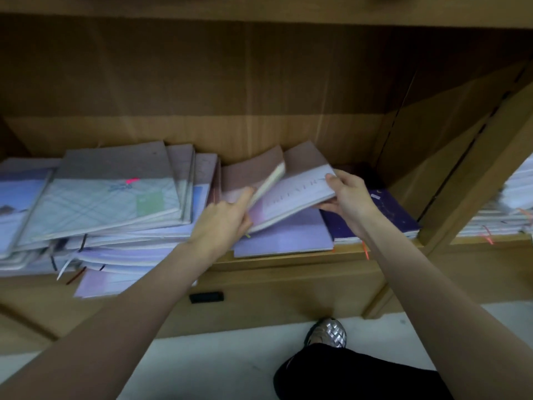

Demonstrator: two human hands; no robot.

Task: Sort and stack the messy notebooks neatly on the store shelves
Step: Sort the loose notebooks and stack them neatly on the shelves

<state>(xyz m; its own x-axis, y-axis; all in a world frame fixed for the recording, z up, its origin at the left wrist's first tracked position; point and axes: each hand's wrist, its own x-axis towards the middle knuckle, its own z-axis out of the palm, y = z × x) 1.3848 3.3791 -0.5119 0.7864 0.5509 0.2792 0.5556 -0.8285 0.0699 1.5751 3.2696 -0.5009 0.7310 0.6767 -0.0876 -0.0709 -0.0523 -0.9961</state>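
The pale lilac-and-grey softcover notebook with faint lettering sits tilted in the middle of the brown wooden shelf, its far edge raised. It rests over a flat lavender notebook. Beside it at 9 o'clock stands a second pinkish-brown softcover notebook, leaning on the tall slumped pile of pale blue and grey notebooks.

Handling, as judged: the tilted notebook looks thin and light, with a flexible cover that would bow if lifted by one corner. The cover appears smooth, so it may slide against its neighbours. Best hold is at two opposite edges, thumb above and fingers beneath.

Right hand: at 3 o'clock of the notebook, pinching its right edge, thumb on top and fingers curled under. Forearm reaches in from 5 o'clock over a dark purple star-patterned notebook.

Left hand: at 8 o'clock of the notebook, index finger extended upward between the two leaning books. The remaining fingers curl at the lower left corner; whether they truly grip it cannot be told through blur.
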